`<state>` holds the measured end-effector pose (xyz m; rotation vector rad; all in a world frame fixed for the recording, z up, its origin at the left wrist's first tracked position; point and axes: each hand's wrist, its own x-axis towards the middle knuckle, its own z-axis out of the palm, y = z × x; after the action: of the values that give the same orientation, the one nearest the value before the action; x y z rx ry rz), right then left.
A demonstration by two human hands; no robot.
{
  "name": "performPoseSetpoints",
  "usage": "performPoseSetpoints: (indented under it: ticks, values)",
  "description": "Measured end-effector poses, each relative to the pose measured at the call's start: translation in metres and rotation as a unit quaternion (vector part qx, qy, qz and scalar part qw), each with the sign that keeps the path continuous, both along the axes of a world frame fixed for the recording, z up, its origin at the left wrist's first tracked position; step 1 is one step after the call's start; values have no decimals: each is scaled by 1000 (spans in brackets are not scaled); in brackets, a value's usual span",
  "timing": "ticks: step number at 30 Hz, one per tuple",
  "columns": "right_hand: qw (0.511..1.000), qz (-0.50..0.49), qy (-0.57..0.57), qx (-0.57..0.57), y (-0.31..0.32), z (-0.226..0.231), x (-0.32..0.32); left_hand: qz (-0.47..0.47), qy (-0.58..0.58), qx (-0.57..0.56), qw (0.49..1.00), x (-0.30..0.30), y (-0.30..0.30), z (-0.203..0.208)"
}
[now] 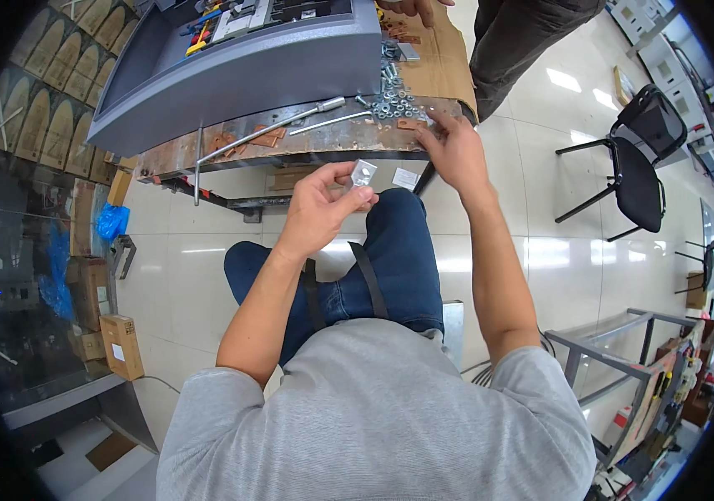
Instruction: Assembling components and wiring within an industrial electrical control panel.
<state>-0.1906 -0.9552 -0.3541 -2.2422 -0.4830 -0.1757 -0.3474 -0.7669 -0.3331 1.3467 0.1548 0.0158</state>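
My left hand (321, 208) is closed on a small, shiny silver metal piece (363, 173), pinched between thumb and fingers above my lap. Over the near right corner of the workbench (323, 149), my right hand (455, 154) reaches down with thumb and fingers apart. A flat copper piece (410, 123) lies just left of its fingertips. Beside that is a pile of bolts, nuts and washers (394, 102). A long-handled wrench (277, 127) and a thinner metal rod (327, 123) rest along the front of the bench, near several copper pieces (267, 138).
A large grey metal enclosure (240, 75) with parts inside takes up the bench's left and middle. Cardboard (449, 63) covers its right side. Another person's hand (415, 8) and dark trousers (524, 42) are beyond it. A black chair (632, 163) stands at right.
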Motion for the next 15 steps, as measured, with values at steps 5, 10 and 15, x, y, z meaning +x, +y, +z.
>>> performPoseSetpoints:
  ticks: [5, 10, 15]
  values:
    - [986, 43, -33, -157, 2, 2, 17, 31, -19, -10, 999, -16, 8, 5]
    - [980, 111, 89, -142, 5, 11, 33, 46, -19, -14, 999, -24, 10, 5]
    - [986, 120, 66, -93, 8, 8, 31, 48, -21, -13, 999, -28, 11, 5]
